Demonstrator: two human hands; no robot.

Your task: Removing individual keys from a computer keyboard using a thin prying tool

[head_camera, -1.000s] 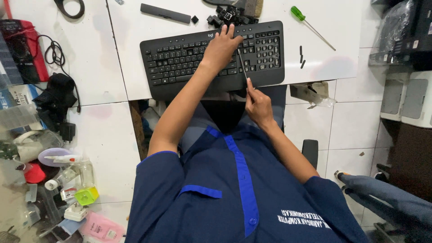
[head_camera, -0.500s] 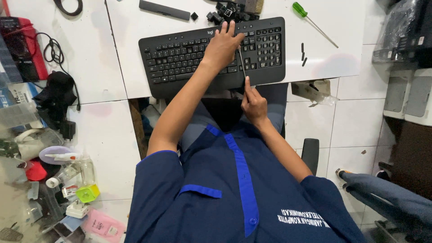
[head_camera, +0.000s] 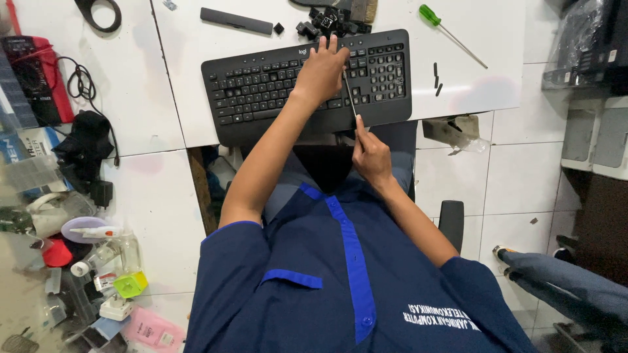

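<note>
Light was bright and even from overhead; the white table (head_camera: 497, 39) gave mild glare, shadows stayed soft, and the edges bent and blurred slightly.

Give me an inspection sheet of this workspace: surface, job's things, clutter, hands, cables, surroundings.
Surface: white table, its near edge overhung by the keyboard.
Job's things: black keyboard; thin metal tool laid across its keys.
Clutter: loose black keycaps, black bar, green-handled screwdriver, small black pieces.
Hands: left hand pressed flat on the keys; right hand in a closed grip on the tool's lower end.
Cables: black cord coiled by a red device.
Surroundings: white tiled floor; bottles and small items at lower left; another person's leg at lower right.
</note>
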